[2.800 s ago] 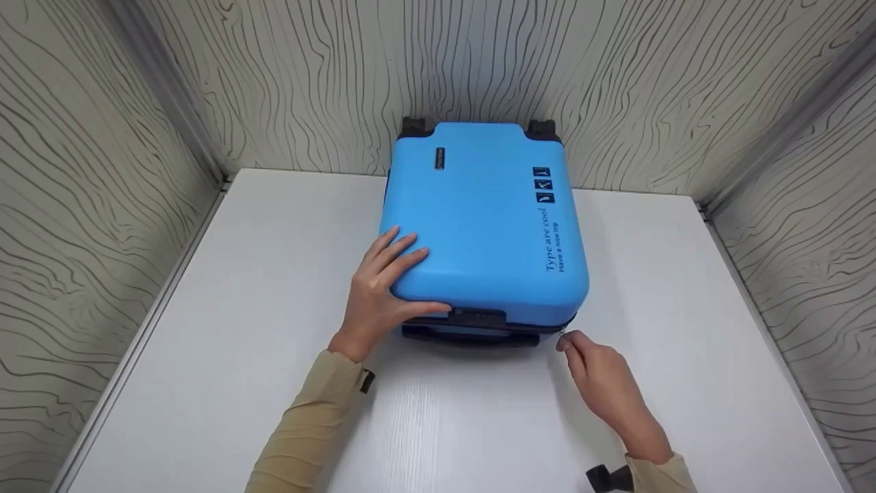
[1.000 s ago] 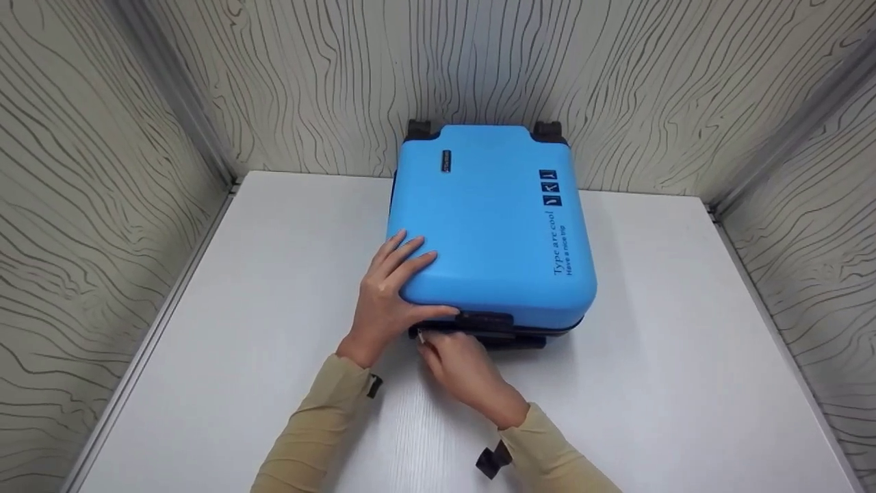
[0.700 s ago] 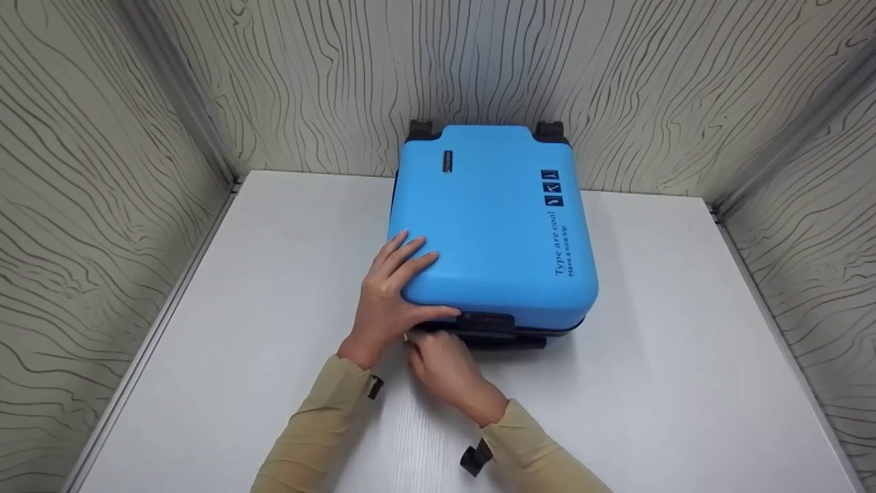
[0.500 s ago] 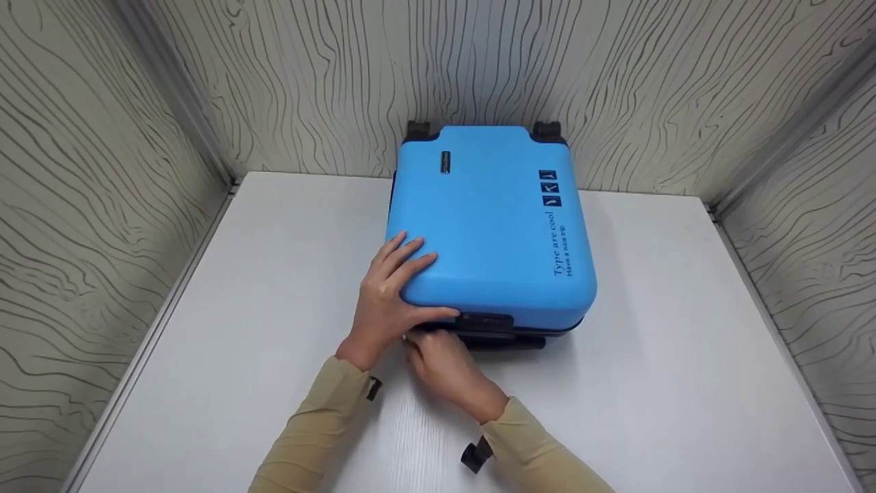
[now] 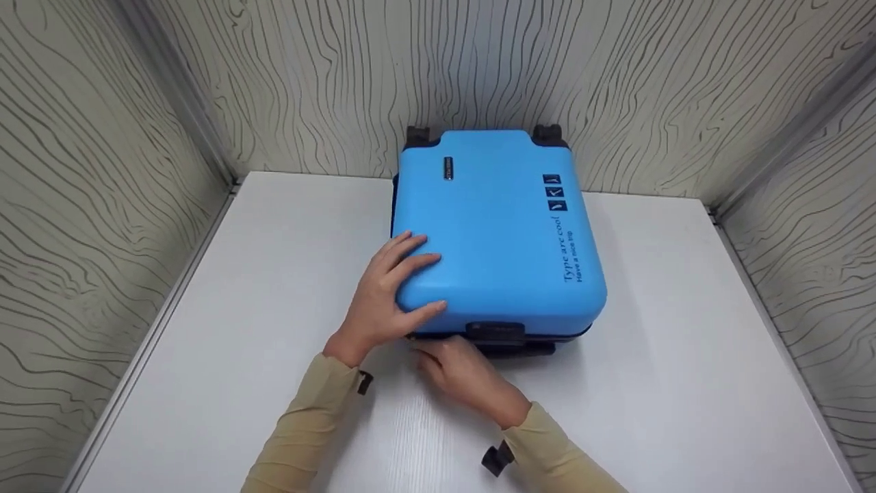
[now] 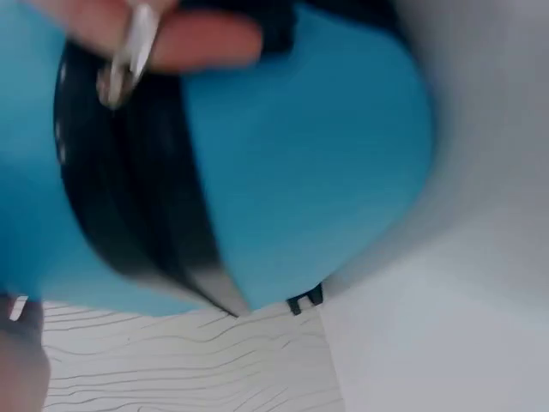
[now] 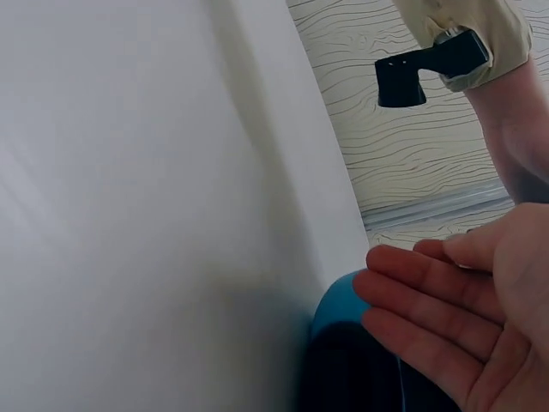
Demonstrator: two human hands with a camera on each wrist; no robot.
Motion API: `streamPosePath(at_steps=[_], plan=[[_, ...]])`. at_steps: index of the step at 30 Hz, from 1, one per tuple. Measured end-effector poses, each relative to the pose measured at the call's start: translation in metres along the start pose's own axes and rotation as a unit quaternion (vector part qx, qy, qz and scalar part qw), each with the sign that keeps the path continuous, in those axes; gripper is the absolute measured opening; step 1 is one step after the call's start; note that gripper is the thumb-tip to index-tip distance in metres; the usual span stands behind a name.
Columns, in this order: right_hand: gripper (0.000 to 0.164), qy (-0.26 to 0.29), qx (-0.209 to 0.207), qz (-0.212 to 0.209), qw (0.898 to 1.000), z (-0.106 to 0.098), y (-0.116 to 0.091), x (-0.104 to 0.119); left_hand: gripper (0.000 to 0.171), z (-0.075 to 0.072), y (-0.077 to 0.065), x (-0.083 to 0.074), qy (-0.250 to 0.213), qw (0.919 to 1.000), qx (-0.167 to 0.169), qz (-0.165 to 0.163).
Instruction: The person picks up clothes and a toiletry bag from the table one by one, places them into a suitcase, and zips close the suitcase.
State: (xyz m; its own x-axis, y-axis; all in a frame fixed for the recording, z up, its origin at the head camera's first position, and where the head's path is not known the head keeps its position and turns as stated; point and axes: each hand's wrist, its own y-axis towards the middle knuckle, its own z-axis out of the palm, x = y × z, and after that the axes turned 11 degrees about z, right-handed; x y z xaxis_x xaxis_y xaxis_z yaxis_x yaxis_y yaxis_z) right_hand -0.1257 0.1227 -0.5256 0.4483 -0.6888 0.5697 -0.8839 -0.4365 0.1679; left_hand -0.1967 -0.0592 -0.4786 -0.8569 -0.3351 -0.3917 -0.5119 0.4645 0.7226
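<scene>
A blue hard-shell suitcase (image 5: 499, 253) lies flat on the white table, its wheels toward the back wall. My left hand (image 5: 380, 294) rests on its near left corner, fingers spread over the shell and thumb at the front edge. Below that thumb, my right hand (image 5: 465, 376) is at the front seam near the same corner. In the left wrist view, right-hand fingers (image 6: 206, 41) pinch a silver zipper pull (image 6: 137, 43) on the black zipper band (image 6: 146, 172). The right wrist view shows the right palm (image 7: 523, 275) beside the suitcase's dark edge.
A black latch (image 5: 496, 332) and a carry handle (image 5: 527, 350) are on the suitcase's near side. The table (image 5: 274, 274) is bounded by a wood-grain back wall (image 5: 315, 82) and side walls. Black mounts (image 5: 498, 457) stick out from the wrists.
The right hand has travelled left along the front seam from the near right corner. Lately the left thumb shifted away from the latch, and the suitcase moved slightly right and nearer.
</scene>
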Motion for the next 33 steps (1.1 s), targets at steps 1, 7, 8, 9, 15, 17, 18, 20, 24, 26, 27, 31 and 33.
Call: streamPosePath(at_steps=[1,7,8,9,15,17,18,20,24,26,27,31,33], plan=[[0.018,0.006,0.008,0.001,1.000,-0.002,-0.003,-0.002,0.059,-0.001,0.002,0.001,-0.007,0.9999,0.006,-0.004],[0.018,0.029,0.048,0.001,0.998,-0.016,-0.028,-0.012,0.052,-0.006,0.016,0.002,-0.013,0.9990,0.040,-0.018],[0.018,0.031,0.052,-0.001,0.998,-0.019,-0.032,-0.014,0.051,-0.006,0.019,0.003,-0.008,0.9987,0.045,-0.020],[0.018,0.035,0.058,-0.001,0.998,-0.021,-0.035,-0.015,0.051,-0.006,0.022,0.003,-0.003,0.9984,0.052,-0.023],[0.021,0.048,0.077,0.005,0.996,-0.029,-0.047,-0.018,0.056,-0.002,0.043,0.010,0.026,0.9947,0.087,-0.049],[0.021,0.050,0.079,0.007,0.996,-0.029,-0.048,-0.018,0.060,-0.001,0.048,0.011,0.020,0.9927,0.101,-0.062],[0.022,0.051,0.080,0.008,0.995,-0.029,-0.048,-0.018,0.061,-0.001,0.049,0.012,0.015,0.9916,0.109,-0.069],[0.022,0.054,0.082,0.011,0.995,-0.029,-0.048,-0.018,0.063,-0.001,0.050,0.012,-0.002,0.9894,0.119,-0.082],[0.023,0.062,0.084,0.013,0.994,-0.027,-0.049,-0.019,0.063,-0.002,0.045,0.012,-0.026,0.9876,0.124,-0.093],[0.024,0.067,0.085,0.013,0.994,-0.028,-0.051,-0.021,0.062,-0.002,0.043,0.011,-0.027,0.9876,0.123,-0.094],[0.024,0.070,0.085,0.013,0.994,-0.028,-0.052,-0.022,0.062,-0.002,0.042,0.010,-0.025,0.9878,0.122,-0.093],[0.022,0.084,0.068,0.014,0.994,-0.033,-0.060,-0.030,0.062,-0.001,0.038,0.007,-0.002,0.9901,0.116,-0.080],[0.022,0.094,0.055,0.018,0.994,-0.035,-0.065,-0.036,0.062,0.002,0.036,0.004,0.016,0.9913,0.111,-0.070]])
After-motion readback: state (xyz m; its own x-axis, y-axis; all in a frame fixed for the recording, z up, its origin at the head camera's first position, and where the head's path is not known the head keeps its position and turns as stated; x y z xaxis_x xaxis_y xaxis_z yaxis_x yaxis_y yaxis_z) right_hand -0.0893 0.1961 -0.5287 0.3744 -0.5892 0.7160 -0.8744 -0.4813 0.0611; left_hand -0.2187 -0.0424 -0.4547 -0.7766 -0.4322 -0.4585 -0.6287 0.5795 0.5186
